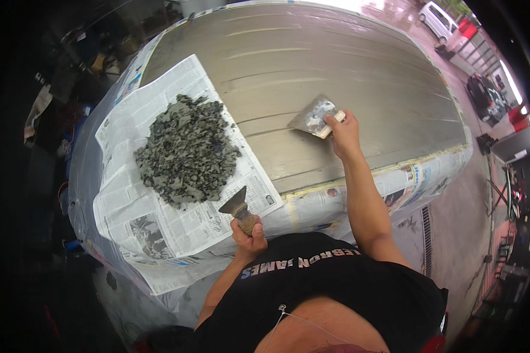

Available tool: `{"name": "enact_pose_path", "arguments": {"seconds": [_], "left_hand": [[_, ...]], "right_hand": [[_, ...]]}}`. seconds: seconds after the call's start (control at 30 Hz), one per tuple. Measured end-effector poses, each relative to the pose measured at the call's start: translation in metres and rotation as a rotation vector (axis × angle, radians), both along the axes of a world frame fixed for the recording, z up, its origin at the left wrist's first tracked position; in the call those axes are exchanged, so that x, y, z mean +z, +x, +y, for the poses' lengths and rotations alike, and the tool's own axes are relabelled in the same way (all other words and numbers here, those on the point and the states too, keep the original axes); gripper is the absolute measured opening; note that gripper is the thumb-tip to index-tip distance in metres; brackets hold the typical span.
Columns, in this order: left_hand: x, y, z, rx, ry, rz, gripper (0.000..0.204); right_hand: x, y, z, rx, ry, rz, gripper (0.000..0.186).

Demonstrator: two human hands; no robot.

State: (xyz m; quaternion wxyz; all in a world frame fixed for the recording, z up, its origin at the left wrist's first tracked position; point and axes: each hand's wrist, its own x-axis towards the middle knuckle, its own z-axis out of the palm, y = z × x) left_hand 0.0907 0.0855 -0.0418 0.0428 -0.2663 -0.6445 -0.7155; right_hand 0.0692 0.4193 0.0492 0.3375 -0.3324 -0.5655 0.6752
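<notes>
Below center, left hand (250, 240) is closed around a scraper (235, 204); right of center, right hand (345, 135) clamps a spreader (313, 116).

I see a wide, four-sided grey metal scraper plate (313, 115), its face smeared whitish, pinched at its pale grip by the right hand (345, 136) and slanted over a large grey-beige ridged panel (371, 76); I can't tell whether its edge touches. I also make out a smaller putty knife (235, 205) with a dark, flared blade and worn brownish handle, held by the left hand (250, 240), blade pointing away from the body.
</notes>
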Motion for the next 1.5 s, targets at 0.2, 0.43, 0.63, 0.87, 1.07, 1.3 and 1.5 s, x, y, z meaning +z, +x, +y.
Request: {"name": "enact_pose_path", "arguments": {"seconds": [0.2, 0.43, 0.63, 0.87, 1.07, 1.3, 1.5], "left_hand": [[0.002, 0.006, -0.014, -0.026, -0.011, -0.073, 0.039], [-0.05, -0.008, -0.007, 0.084, -0.01, -0.09, 0.026], [-0.024, -0.026, 0.063, 0.129, -0.119, 0.118, 0.042], [0.023, 0.039, 0.159, -0.196, -0.122, 0.467, 0.042], [0.044, 0.089, 0.2, -0.351, -0.103, 0.602, 0.043], [0.059, 0.135, 0.234, -0.431, -0.105, 0.705, 0.043], [0.062, 0.207, 0.264, -0.569, -0.074, 0.797, 0.043]], "right_hand": [[0.081, -0.038, -0.069, 0.299, 0.044, 0.307, 0.026], [0.047, -0.017, -0.075, 0.28, 0.428, -0.029, 0.024], [0.02, 0.114, -0.022, -0.259, 0.327, 0.146, 0.025], [0.052, 0.274, -0.066, -0.541, 0.113, 0.327, 0.027], [0.063, 0.356, -0.102, -0.691, 0.088, 0.375, 0.03], [0.061, 0.438, -0.128, -0.801, 0.065, 0.368, 0.031], [0.058, 0.501, -0.143, -0.911, 0.051, 0.467, 0.03]]}}
